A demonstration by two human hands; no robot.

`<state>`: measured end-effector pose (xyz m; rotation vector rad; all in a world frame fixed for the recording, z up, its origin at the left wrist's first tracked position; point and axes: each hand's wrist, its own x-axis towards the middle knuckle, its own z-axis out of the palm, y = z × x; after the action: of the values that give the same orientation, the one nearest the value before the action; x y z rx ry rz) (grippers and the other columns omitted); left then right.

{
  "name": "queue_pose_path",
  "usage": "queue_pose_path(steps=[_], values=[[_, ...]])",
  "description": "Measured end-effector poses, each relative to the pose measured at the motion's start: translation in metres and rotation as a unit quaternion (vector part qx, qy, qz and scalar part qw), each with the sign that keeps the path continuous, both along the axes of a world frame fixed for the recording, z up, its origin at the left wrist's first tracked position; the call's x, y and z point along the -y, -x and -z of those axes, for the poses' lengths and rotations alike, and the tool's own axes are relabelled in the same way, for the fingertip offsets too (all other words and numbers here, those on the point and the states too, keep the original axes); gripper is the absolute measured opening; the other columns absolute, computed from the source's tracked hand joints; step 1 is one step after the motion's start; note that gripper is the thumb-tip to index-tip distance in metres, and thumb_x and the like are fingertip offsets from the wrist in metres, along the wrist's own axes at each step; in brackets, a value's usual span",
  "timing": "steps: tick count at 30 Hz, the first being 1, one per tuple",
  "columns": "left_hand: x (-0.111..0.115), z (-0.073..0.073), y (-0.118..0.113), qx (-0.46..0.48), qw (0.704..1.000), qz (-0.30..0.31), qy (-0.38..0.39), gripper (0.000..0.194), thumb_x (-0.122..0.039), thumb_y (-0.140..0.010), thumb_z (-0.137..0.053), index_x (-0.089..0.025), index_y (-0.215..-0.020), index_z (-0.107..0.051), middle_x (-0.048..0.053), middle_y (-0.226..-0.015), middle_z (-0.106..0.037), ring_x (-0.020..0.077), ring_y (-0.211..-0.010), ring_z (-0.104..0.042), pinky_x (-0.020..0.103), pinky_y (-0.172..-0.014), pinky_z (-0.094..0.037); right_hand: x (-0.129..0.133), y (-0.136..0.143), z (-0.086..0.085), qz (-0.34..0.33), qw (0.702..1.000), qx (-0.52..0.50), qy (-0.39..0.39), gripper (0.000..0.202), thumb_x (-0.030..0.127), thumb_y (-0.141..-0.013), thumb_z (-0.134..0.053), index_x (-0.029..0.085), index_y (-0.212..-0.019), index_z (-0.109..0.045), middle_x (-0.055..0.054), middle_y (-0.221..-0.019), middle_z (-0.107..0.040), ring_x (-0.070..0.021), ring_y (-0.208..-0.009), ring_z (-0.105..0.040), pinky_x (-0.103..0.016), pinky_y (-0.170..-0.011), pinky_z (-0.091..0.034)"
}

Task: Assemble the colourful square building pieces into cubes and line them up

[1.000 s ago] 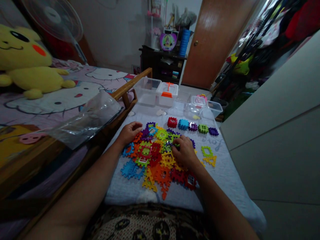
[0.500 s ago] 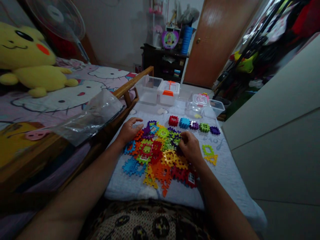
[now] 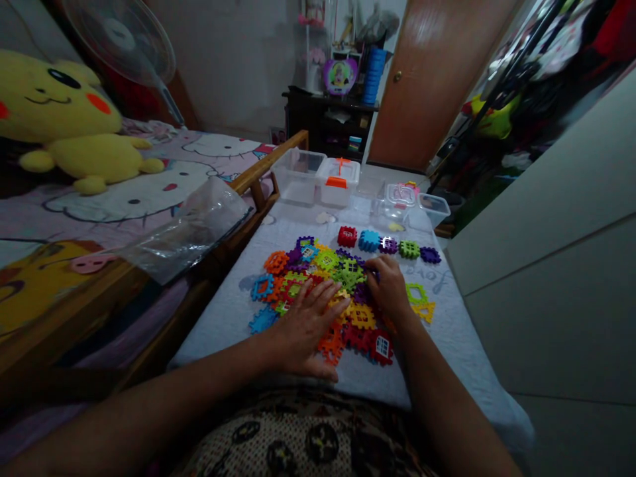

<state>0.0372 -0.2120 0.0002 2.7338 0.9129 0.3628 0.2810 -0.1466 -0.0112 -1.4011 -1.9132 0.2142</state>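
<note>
A pile of colourful notched plastic building tiles (image 3: 325, 260) lies on the cloth-covered table. Spread flat over its near middle, my left hand (image 3: 309, 324) has its fingers apart and covers red, yellow and orange tiles. At the pile's right side my right hand (image 3: 388, 285) has its fingers curled in beside purple tiles; what they grip, if anything, is hidden. A red tile with a white window (image 3: 382, 346) lies by my right forearm. To the right of that hand are a green square frame tile (image 3: 416, 292) and a yellow triangular tile (image 3: 424, 311).
Behind the pile runs a row of assembled blocks, from a red block (image 3: 347, 236) to a purple block (image 3: 430, 255). Clear plastic boxes (image 3: 298, 179) stand at the far end. A wooden bed rail (image 3: 268, 165) borders the left, a white cabinet (image 3: 546, 232) the right.
My left hand has moved from the pile's far left edge nearer to me and rightward, onto the tiles. My right hand stays at the right side. The view has shifted slightly.
</note>
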Motion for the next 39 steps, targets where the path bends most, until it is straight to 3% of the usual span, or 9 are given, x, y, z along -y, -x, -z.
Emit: queue_pose_path(steps=[4, 10, 17, 20, 24, 29, 34, 39], values=[[0.005, 0.006, -0.006, -0.02, 1.0, 0.0, 0.008, 0.123, -0.071, -0.06, -0.075, -0.022, -0.156, -0.017, 0.024, -0.162, -0.02, 0.0482, -0.147, -0.016, 0.071, -0.116, -0.008, 0.001, -0.002, 0.003, -0.036, 0.998, 0.046, 0.014, 0.016, 0.018, -0.082, -0.056, 0.02, -0.095, -0.066, -0.009, -0.097, -0.062, -0.0252, -0.097, -0.055, -0.04, -0.093, -0.044], [0.001, 0.005, -0.002, -0.017, 1.0, -0.009, 0.002, 0.121, -0.056, -0.057, -0.079, -0.028, -0.156, -0.016, 0.017, -0.162, -0.022, 0.0455, -0.148, -0.017, 0.068, -0.118, -0.01, 0.0, -0.008, 0.01, 0.0, 0.995, 0.093, 0.033, 0.04, 0.031, -0.083, -0.062, 0.016, -0.12, -0.062, -0.013, -0.122, -0.065, -0.0307, -0.113, -0.05, -0.046, -0.101, -0.037], [-0.007, -0.001, 0.01, -0.021, 1.0, -0.002, -0.012, 0.106, -0.042, -0.063, -0.077, -0.028, -0.154, -0.024, 0.015, -0.161, -0.027, 0.0443, -0.147, -0.02, 0.069, -0.117, -0.013, -0.002, -0.007, 0.013, 0.011, 0.993, 0.108, 0.052, 0.041, 0.032, -0.082, -0.064, 0.017, -0.12, -0.063, -0.013, -0.112, -0.069, -0.0308, -0.109, -0.053, -0.047, -0.097, -0.04], [-0.009, -0.002, 0.014, -0.016, 1.0, 0.005, -0.025, 0.098, -0.038, -0.065, -0.075, -0.03, -0.152, -0.031, 0.013, -0.16, -0.031, 0.0443, -0.145, -0.024, 0.069, -0.117, -0.015, -0.006, -0.019, 0.009, 0.018, 0.997, 0.074, 0.032, 0.041, 0.033, -0.081, -0.065, 0.017, -0.119, -0.065, -0.014, -0.114, -0.068, -0.0307, -0.11, -0.056, -0.048, -0.098, -0.041], [-0.011, 0.006, 0.02, -0.001, 0.999, 0.007, -0.035, 0.087, -0.032, -0.067, -0.072, -0.029, -0.147, -0.038, 0.012, -0.158, -0.035, 0.0425, -0.144, -0.028, 0.068, -0.117, -0.016, -0.013, -0.056, 0.004, 0.064, 0.997, 0.008, 0.03, 0.047, 0.032, -0.079, -0.065, 0.018, -0.124, -0.063, -0.014, -0.121, -0.067, -0.0302, -0.111, -0.059, -0.048, -0.097, -0.046], [-0.012, 0.016, 0.026, 0.031, 0.999, 0.018, -0.032, 0.075, -0.033, -0.072, -0.069, -0.029, -0.142, -0.044, 0.011, -0.154, -0.042, 0.0393, -0.141, -0.034, 0.066, -0.117, -0.018, -0.013, -0.086, 0.008, 0.043, 0.991, 0.028, 0.126, 0.048, 0.029, -0.075, -0.067, 0.021, -0.123, -0.064, -0.01, -0.119, -0.069, -0.0273, -0.109, -0.063, -0.046, -0.098, -0.047], [-0.013, 0.019, 0.028, 0.048, 0.997, 0.026, -0.054, 0.066, -0.034, -0.078, -0.066, -0.027, -0.141, -0.046, 0.013, -0.146, -0.052, 0.0361, -0.138, -0.041, 0.063, -0.118, -0.019, -0.008, -0.076, 0.011, 0.025, 0.984, 0.067, 0.165, 0.047, 0.032, -0.078, -0.069, 0.02, -0.123, -0.065, -0.011, -0.121, -0.069, -0.0288, -0.114, -0.062, -0.047, -0.099, -0.047], [-0.014, 0.02, 0.03, 0.055, 0.995, 0.041, -0.073, 0.066, -0.051, -0.083, -0.066, -0.027, -0.141, -0.047, 0.012, -0.144, -0.055, 0.035, -0.135, -0.045, 0.062, -0.118, -0.02, -0.008, -0.069, 0.011, 0.045, 0.98, 0.091, 0.169, 0.049, 0.029, -0.076, -0.072, 0.021, -0.123, -0.066, -0.011, -0.119, -0.069, -0.0296, -0.112, -0.062, -0.046, -0.097, -0.048]])
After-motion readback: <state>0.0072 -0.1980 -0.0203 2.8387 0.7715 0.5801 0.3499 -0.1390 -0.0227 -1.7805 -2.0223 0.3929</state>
